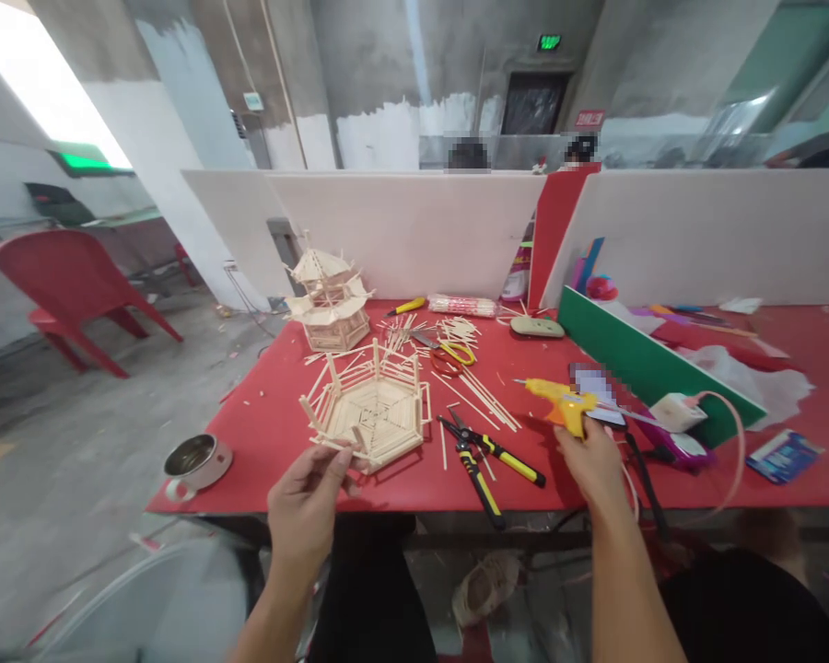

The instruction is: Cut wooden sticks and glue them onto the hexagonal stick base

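My left hand (310,483) is at the near left corner of a hexagonal wooden-stick frame (377,419), its fingers pinched on a thin wooden stick (356,453). Whether that stick touches the frame I cannot tell. The frame has a flat base, upright posts and thin side rails. To the right, my right hand (589,453) is wrapped around the handle of a yellow hot glue gun (559,398), whose nozzle points left toward the frame. Between the hands lie pliers (480,451) with black and yellow handles. Loose wooden sticks (480,396) are scattered behind them.
A stick-built pagoda (328,304) stands at the back left, near scissors (452,354) and a yellow utility knife (407,306). A metal mug (197,463) sits at the left edge. A green board (649,354), phone (598,391) and power cord (738,442) are at the right.
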Action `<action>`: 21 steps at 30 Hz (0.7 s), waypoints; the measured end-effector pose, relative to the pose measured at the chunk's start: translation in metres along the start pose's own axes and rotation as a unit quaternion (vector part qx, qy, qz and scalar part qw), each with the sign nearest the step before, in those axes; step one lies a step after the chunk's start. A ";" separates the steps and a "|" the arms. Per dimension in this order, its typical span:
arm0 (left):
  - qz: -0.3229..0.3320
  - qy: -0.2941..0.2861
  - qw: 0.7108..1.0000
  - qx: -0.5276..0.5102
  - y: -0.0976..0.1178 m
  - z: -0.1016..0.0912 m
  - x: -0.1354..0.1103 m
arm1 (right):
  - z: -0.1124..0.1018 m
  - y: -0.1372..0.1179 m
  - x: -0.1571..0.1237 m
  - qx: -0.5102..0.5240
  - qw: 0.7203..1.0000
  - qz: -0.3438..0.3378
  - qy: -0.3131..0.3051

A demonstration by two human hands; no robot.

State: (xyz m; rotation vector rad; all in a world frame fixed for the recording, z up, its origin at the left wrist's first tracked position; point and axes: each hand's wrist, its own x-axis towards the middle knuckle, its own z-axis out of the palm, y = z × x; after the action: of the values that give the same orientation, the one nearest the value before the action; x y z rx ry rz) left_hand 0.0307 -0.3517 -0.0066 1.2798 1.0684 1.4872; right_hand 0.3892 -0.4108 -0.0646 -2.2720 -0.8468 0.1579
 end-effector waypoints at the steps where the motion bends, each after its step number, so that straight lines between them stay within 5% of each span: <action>1: -0.007 0.006 1.000 -0.023 -0.001 -0.001 0.000 | -0.002 0.001 -0.008 0.067 0.998 0.006 0.014; 5: -0.021 0.012 0.998 -0.062 -0.004 0.001 0.001 | -0.010 -0.014 -0.054 0.290 0.955 0.024 -0.057; 9: -0.053 0.029 0.992 -0.112 -0.001 0.005 0.001 | -0.018 -0.054 -0.106 0.352 0.922 -0.055 -0.149; 11: -0.107 0.038 0.980 -0.162 0.001 0.006 0.000 | -0.019 -0.076 -0.126 0.314 0.929 -0.095 -0.173; 16: -0.277 0.067 0.923 -0.258 0.004 0.003 -0.003 | -0.011 -0.107 -0.145 0.154 0.971 -0.165 -0.076; 21: -0.312 0.078 0.903 -0.283 0.003 0.000 -0.005 | -0.006 -0.109 -0.142 0.074 0.964 -0.253 0.040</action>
State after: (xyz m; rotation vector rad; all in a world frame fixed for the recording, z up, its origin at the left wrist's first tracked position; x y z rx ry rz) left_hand 0.0309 -0.3574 -0.0045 0.3573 0.9235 1.2617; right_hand 0.2224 -0.4426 -0.0060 -1.8438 -1.2939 -0.1018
